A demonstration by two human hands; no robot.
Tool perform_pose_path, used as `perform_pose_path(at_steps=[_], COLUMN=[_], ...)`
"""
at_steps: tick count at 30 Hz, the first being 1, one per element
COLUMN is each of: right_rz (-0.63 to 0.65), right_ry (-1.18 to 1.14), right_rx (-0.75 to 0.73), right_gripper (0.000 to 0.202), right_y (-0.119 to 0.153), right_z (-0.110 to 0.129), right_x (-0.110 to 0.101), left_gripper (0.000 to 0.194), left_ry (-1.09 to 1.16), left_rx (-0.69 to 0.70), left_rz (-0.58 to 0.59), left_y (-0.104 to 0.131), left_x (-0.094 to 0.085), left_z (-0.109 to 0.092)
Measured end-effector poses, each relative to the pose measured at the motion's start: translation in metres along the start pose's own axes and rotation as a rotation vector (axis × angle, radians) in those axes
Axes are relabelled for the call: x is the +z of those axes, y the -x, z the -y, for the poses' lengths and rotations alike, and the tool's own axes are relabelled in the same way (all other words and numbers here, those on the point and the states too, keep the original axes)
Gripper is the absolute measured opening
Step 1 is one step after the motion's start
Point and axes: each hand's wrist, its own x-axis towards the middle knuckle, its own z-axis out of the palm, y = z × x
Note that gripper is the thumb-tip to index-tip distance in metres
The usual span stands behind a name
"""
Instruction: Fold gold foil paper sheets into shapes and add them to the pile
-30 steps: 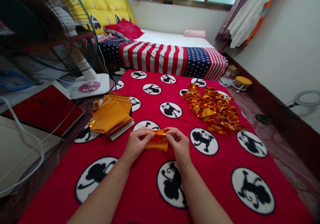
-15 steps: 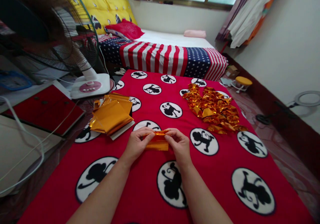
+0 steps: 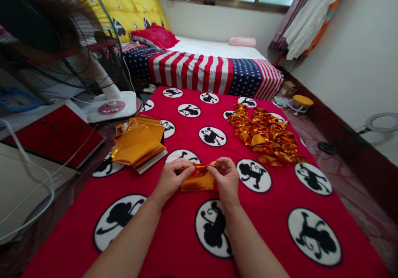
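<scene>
Pinching gold foil sheet [image 3: 197,179] at its top edge, left hand [image 3: 170,179] and right hand [image 3: 226,178] both grasping; folded foil heap [image 3: 264,134] beyond, flat stack [image 3: 137,144] left.

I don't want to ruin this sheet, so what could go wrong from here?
The fan stands close beside the stack of gold foil sheets; its draught might scatter them. The gold foil sheet, pinched by the left hand and right hand, looks thin and could crease crookedly or tear.
</scene>
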Motion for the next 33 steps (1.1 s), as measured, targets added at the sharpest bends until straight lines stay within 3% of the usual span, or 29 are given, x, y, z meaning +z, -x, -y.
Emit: perform_pose_path(at_steps=[7,21,33], right_rz=[-0.041,-0.039,-0.052], right_ry=[0.002,0.010,-0.002], right_rx=[-0.017,-0.020,-0.012], right_gripper=[0.032,0.033,0.038], right_y=[-0.003,-0.001,0.001], right_z=[0.000,0.001,0.000], right_x=[-0.003,-0.001,-0.001], left_gripper=[0.011,0.011,0.013], left_ry=[0.058,-0.057,-0.128], left_rx=[-0.029,0.093,0.085], left_rz=[-0.116,-0.211,-0.246], left_y=[0.000,0.001,0.001], left_x=[-0.004,-0.004,0.000], left_z=[0.005,0.000,-0.006])
